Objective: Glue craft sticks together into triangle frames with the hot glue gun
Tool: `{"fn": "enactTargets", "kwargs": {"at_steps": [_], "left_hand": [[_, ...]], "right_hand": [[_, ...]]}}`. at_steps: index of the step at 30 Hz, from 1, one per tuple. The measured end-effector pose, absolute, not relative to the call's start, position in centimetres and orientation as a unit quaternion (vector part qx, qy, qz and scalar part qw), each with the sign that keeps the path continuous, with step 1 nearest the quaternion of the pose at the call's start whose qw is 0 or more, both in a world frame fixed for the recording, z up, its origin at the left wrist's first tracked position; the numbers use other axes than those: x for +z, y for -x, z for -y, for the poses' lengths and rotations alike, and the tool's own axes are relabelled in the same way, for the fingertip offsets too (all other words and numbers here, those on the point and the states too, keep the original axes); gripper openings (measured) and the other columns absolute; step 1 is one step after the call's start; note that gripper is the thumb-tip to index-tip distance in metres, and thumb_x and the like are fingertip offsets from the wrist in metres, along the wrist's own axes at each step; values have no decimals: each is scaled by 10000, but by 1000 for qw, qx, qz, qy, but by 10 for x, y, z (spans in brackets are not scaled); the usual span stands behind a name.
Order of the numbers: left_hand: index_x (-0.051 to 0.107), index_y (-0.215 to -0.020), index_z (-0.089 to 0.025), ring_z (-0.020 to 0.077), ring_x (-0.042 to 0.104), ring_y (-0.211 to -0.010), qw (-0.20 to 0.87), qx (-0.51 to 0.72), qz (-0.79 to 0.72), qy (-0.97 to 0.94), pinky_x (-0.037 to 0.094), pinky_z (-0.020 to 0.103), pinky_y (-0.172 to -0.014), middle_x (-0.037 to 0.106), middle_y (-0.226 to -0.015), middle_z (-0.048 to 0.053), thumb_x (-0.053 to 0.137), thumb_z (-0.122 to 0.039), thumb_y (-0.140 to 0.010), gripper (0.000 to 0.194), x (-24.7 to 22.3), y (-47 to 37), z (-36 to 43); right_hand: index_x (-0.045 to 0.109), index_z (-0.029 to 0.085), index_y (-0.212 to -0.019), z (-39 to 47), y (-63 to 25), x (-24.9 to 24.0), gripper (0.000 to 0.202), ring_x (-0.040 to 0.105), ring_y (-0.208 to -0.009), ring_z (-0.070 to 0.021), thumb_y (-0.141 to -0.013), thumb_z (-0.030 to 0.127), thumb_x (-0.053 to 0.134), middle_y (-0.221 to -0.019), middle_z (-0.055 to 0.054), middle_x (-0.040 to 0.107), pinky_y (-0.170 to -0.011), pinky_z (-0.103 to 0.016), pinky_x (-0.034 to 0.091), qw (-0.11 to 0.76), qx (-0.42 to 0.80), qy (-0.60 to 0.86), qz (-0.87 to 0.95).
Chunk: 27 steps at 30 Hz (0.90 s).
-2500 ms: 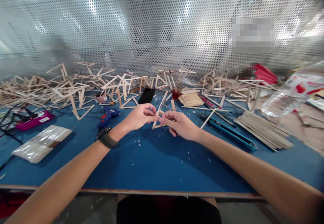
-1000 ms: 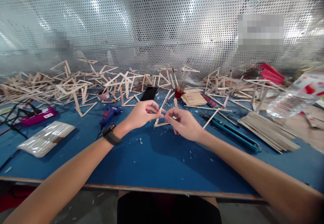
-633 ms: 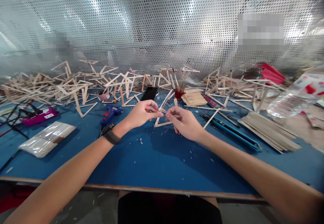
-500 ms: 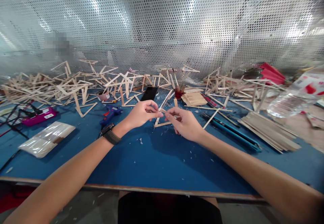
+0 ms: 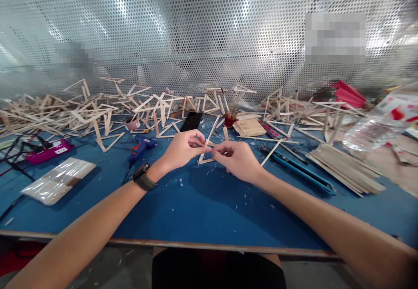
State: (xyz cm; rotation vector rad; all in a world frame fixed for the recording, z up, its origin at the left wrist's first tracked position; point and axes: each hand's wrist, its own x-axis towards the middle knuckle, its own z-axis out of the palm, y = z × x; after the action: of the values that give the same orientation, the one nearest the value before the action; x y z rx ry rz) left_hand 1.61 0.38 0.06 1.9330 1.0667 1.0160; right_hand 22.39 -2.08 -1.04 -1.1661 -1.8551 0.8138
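Observation:
My left hand [image 5: 187, 149], with a dark watch on its wrist, pinches a thin wooden strip [image 5: 213, 127] that slants up and away from the fingertips. Against it, tip to tip, is my right hand [image 5: 237, 159], its thumb and forefinger closed at the strip's lower end; the exact contact is partly hidden by the fingers. Just beneath both hands, a small angled frame of wooden strips [image 5: 205, 161] shows near the blue tabletop [image 5: 196, 215]. A blue glue gun [image 5: 142, 146] lies to the left of my left hand.
Many joined wooden strips [image 5: 48, 110] are heaped along the perforated metal screen [image 5: 209, 32]. A black phone [image 5: 191, 122] lies beyond my hands. To the right are a blue cutter [image 5: 302, 171], stacked flat strips [image 5: 346, 167] and a plastic bottle [image 5: 375, 126]. At left sit a purple power strip [image 5: 48, 151] and a clear packet [image 5: 60, 180].
My fingertips have drawn slightly closer together, the right hand shifting a little left. The slanted strip still stands between them. The whole view has shifted slightly.

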Motion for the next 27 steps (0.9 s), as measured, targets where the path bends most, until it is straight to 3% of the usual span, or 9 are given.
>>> {"fn": "enactTargets", "kwargs": {"at_steps": [10, 18, 27], "left_hand": [[647, -840, -182, 152, 718, -720, 267, 388, -402, -785, 537, 228, -631, 750, -774, 10, 801, -289, -819, 188, -1, -17, 2], [625, -855, -180, 141, 696, -691, 348, 393, -402, -751, 522, 218, -597, 751, -787, 24, 835, -353, -778, 283, -3, -17, -4], [603, -870, -189, 96, 546, -524, 415, 366, -418, -721, 407, 211, -460, 693, -728, 7, 858, -445, -732, 386, 0, -12, -10]], "right_hand": [[712, 177, -704, 17, -225, -12, 168, 518, -533, -108, -800, 299, 648, -611, 0, 646, -515, -239, 377, 386, 306, 454, 742], [694, 176, -737, 13, -226, -15, 124, 524, -571, -109, -792, 276, 645, -688, -4, 672, -529, -237, 391, 402, 311, 445, 737], [709, 183, -826, 16, -229, -10, 242, 573, -608, -136, -882, 408, 639, -745, -38, 706, -545, -257, 418, 430, 278, 441, 737]]}}
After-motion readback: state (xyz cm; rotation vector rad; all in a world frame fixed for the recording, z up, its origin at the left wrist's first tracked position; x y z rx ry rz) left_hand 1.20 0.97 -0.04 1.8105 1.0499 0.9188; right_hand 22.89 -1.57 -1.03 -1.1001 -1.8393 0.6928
